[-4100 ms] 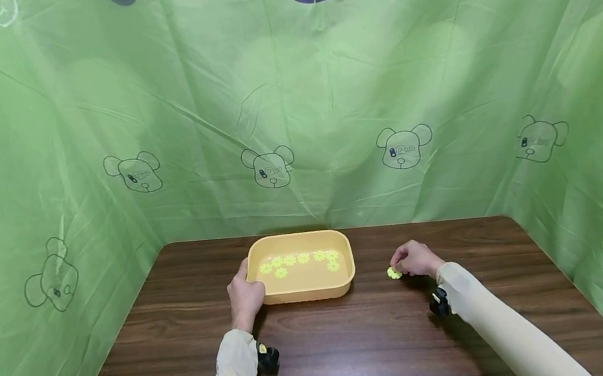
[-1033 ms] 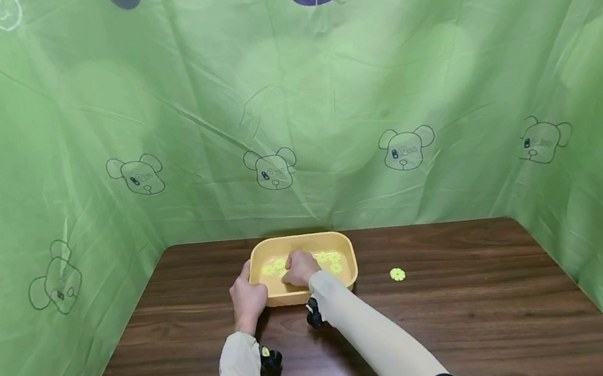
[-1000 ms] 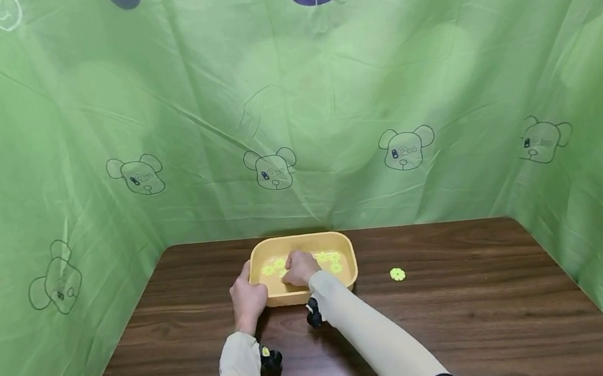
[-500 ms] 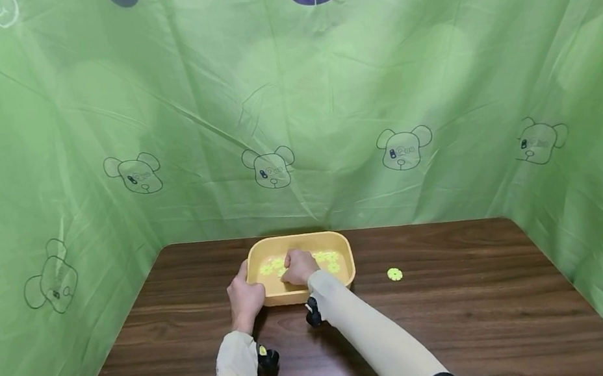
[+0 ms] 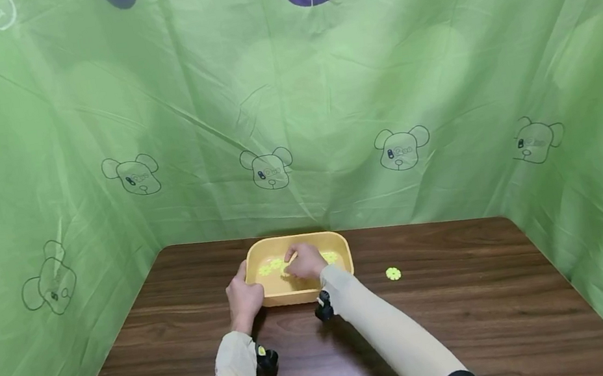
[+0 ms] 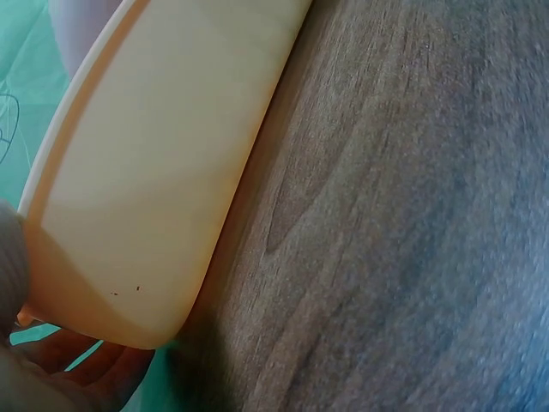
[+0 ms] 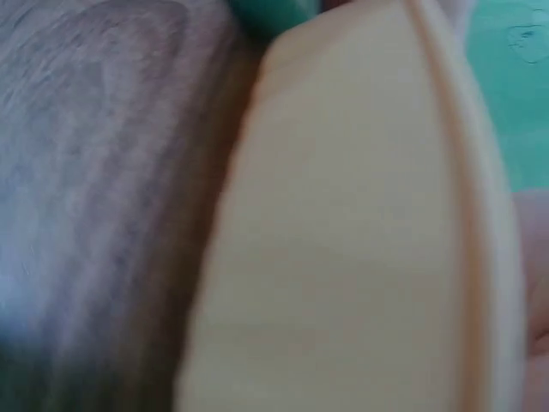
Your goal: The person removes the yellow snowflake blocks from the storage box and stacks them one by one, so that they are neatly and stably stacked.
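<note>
My left hand (image 5: 244,297) grips the left end of a yellow plastic basin (image 5: 306,295), thumb at the rim on the near side. In the left wrist view, fingers (image 6: 116,369) curl round the basin's end wall. My right hand (image 5: 306,261) is inside the basin, with a gap between thumb and index finger and nothing visible held there. Several flower-shaped yellow-green pieces (image 5: 264,271) lie on the basin floor, close to the right fingertips; the hand covers part of them. Another flower-shaped piece (image 5: 393,273) lies on the table to the right of the basin. In the right wrist view, the basin wall hides most of the hand.
The dark wood table (image 5: 474,305) carries the basin near its back edge. Green printed curtains (image 5: 322,92) enclose the back and both sides. Each wrist wears a small black camera (image 5: 267,359).
My right hand went from the loose piece on the table into the basin and stayed low there. Over the last half second it shifted slightly right and its fingers parted. The left hand keeps its grip.
</note>
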Motion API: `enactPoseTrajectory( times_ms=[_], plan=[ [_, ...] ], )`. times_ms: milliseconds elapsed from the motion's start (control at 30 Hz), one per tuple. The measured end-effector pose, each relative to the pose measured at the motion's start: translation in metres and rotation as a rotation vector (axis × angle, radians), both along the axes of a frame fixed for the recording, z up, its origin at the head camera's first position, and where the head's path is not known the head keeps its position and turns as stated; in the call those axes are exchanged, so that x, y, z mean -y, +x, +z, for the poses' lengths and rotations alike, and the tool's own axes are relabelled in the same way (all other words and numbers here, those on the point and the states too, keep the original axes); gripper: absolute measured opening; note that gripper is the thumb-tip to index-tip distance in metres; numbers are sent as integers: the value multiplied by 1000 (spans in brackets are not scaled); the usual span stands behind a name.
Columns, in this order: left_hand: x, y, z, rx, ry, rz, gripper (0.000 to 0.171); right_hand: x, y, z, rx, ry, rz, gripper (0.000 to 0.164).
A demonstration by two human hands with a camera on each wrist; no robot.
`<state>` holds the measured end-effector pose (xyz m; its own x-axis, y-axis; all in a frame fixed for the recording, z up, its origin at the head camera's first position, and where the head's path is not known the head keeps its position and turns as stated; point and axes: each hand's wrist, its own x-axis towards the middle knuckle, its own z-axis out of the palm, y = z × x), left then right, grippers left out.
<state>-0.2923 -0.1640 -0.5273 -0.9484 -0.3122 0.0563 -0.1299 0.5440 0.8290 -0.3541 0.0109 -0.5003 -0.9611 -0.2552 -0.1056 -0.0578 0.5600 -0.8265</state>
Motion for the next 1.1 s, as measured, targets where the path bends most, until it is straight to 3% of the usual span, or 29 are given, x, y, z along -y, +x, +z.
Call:
enactPoseTrajectory(
  times_ms=[200,567,900,1100],
  plan=[
    [0,-1,1,-9,13,-6,72,-30,1,36,44,-220,34,18],
    [4,-1,1,-3,12,-10,73,-96,11,81,-44,-159,29,19],
    [3,-2,1,15,17,-9,75,-163,7,87,-97,-77,-51,28],
    [2,-3,0,13,14,-12,74,-202,6,76,-64,-46,-112,29]
  ],
)
